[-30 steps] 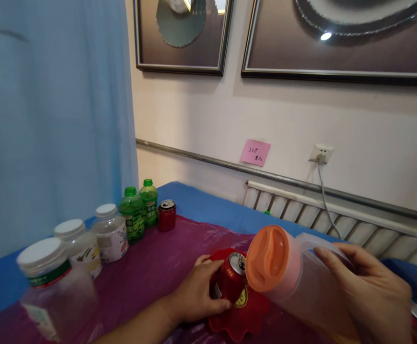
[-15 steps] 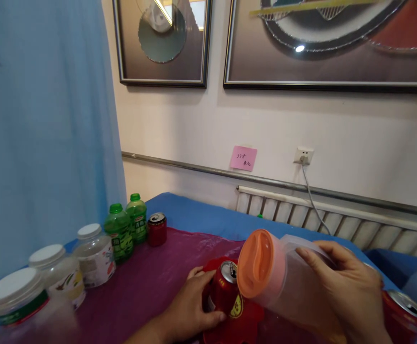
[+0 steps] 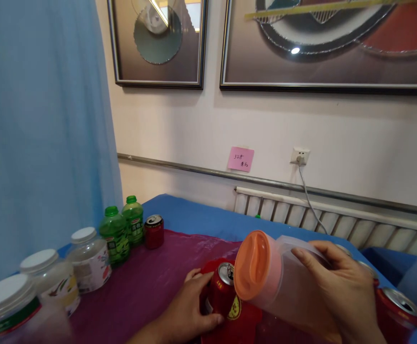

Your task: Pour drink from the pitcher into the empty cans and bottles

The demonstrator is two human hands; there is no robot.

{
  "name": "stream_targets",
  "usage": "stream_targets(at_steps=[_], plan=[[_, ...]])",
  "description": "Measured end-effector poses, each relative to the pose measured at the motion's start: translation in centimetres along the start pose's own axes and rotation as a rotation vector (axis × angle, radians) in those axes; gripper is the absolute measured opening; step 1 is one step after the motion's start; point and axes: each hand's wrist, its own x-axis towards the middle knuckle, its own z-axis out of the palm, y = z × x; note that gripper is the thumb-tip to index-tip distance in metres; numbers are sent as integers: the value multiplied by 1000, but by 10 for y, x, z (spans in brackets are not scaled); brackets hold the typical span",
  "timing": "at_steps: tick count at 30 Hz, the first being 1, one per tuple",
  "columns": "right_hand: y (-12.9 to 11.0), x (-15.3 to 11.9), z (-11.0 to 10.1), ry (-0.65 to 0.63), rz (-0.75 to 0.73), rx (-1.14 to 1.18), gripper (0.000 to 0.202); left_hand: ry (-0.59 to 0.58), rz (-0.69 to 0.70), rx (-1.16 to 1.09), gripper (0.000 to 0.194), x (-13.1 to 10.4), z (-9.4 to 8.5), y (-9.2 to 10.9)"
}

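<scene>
My left hand [image 3: 190, 306] is wrapped round a red can [image 3: 223, 291] with an opened silver top. The can stands over a red item with a yellow emblem [image 3: 235, 308]. In my right hand [image 3: 348, 286] is a translucent plastic pitcher [image 3: 298, 286], gripped by its handle side and tilted to the left. Its orange lid [image 3: 253, 265] is right beside the can's top, at the can's right. Whether any liquid flows between them cannot be seen.
Clear jars with white lids [image 3: 88, 258] line the left side, with green bottles [image 3: 114, 236] and a red can [image 3: 154, 232] behind. More red cans [image 3: 397, 313] stand at the right. A purple sheet [image 3: 137, 282] covers part of the blue table [image 3: 194, 215].
The whole view has shifted slightly, so things appear a little further left. Both hands keep their holds on the can and pitcher, whose positions relative to each other look nearly the same.
</scene>
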Motion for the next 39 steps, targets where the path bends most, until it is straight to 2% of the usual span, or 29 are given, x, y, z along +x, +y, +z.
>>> stream_targets(at_steps=[29,39], plan=[[12,3,1,21,25,18,43,11,91,23,78,0,4,-11],[14,3,1,24,17,-9,44,13,82,-13,70,0,3,-6]])
